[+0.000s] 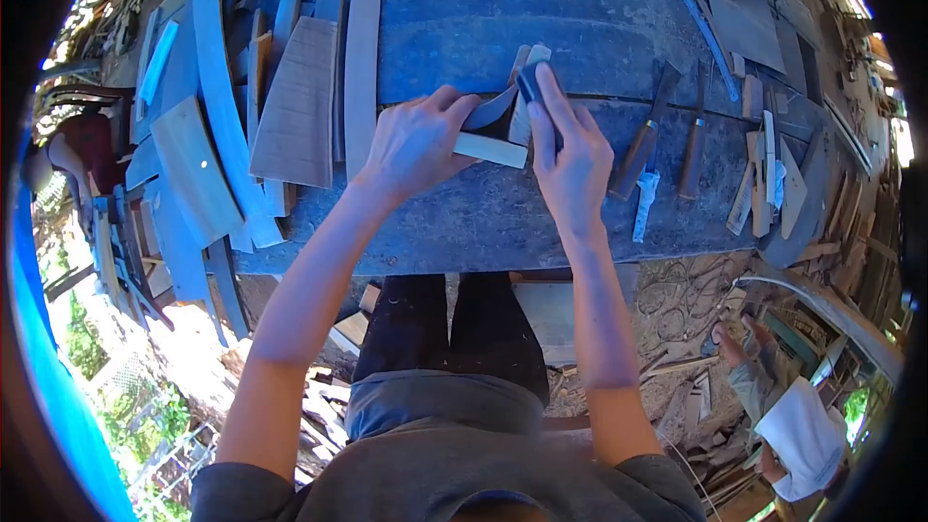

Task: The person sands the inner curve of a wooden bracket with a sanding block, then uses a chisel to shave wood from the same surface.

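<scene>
Pale wood strip (490, 149), long axis running crosswise between your hands on the desk (464, 222): your left hand (416, 140) closed on its near end, your right hand (570, 159) gripping a dark block (530, 87) just beyond its far end.

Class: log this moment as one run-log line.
left hand: holds pale wood block | right hand: presses dark tool on it | workbench: chisels right
</scene>
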